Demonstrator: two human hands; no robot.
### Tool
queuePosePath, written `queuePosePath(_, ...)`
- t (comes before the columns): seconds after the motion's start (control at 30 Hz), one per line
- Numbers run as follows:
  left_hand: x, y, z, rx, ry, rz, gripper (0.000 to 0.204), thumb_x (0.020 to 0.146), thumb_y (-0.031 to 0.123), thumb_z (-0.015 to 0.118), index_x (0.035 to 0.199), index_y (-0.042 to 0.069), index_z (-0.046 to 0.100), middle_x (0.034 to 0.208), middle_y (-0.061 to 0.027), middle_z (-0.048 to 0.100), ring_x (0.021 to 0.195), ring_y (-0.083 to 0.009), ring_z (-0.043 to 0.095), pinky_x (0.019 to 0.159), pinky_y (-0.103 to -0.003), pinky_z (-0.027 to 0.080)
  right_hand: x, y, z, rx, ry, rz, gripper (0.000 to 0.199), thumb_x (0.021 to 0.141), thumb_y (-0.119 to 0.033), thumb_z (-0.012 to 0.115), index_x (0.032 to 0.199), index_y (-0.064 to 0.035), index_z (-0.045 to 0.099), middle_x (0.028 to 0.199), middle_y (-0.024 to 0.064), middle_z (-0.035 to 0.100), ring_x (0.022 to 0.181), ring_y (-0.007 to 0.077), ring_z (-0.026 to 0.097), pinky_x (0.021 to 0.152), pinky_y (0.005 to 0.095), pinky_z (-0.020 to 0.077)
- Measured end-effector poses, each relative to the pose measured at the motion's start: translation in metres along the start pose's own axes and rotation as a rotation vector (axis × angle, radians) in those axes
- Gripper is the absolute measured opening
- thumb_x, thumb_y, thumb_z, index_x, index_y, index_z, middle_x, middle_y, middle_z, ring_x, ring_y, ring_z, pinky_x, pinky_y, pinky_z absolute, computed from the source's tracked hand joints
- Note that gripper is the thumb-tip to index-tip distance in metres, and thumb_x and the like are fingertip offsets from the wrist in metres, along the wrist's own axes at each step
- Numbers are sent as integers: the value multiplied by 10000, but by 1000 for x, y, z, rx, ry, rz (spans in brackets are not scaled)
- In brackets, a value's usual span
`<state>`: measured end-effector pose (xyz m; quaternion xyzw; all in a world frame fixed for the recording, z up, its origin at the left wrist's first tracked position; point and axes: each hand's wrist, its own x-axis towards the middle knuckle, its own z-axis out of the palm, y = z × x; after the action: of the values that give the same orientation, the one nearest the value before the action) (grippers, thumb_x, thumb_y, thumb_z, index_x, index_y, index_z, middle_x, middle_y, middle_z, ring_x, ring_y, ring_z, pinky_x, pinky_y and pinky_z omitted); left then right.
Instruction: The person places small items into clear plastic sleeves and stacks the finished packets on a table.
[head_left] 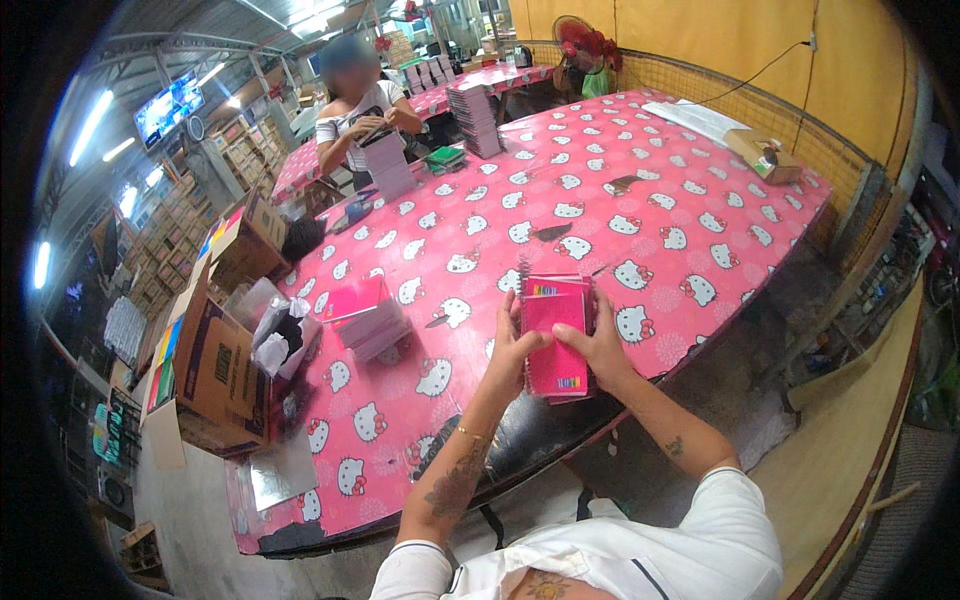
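Wrapping both long sides of a stack of pink spiral notebooks (556, 350), the fingers (507, 318) of the left hand (515, 352) and right hand (600, 350) are closed on it, thumbs laid over the top cover. Both forearms converge from below, the right elbow bent outward. The stack is above the pink bench's (640, 205) near edge; whether it touches is unclear.

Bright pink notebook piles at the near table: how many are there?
2: the held pile between left hand and right hand, and the resting pile on the table, farther left. Others may be hidden.
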<state>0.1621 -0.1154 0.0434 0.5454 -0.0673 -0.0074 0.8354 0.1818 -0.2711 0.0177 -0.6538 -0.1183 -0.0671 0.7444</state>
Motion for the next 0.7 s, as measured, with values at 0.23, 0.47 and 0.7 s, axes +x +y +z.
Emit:
queuePosePath(0.23,-49,14,-35,-45,-326,-253,1025,604,89,761,1490,49,245,1355,-124,503,1239,-249,519,1072,-390,401,-80,-42,18,-291,32,-325,1057,722,-244,825,1517,-9,168,1371,227,339,1318,354,349,1120,473,283)
queuePosePath(0.47,-67,25,-50,-1,-408,-143,1223,463,106,831,1524,31,228,1405,-108,450,1319,-247,431,1149,-365,278,-127,-45,47,-545,150,-490,1133,711,-298,851,1515,-2,109,1418,251,243,1324,381,305,1103,495,273)
queuePosePath(0.7,-87,24,-83,138,-468,-233,1255,473,124,919,1522,40,235,1510,-181,373,1399,-283,374,1152,-426,300,-142,-3,58,-367,-10,-498,1129,699,-315,863,1511,-15,138,1366,252,336,1251,410,393,1050,518,337)
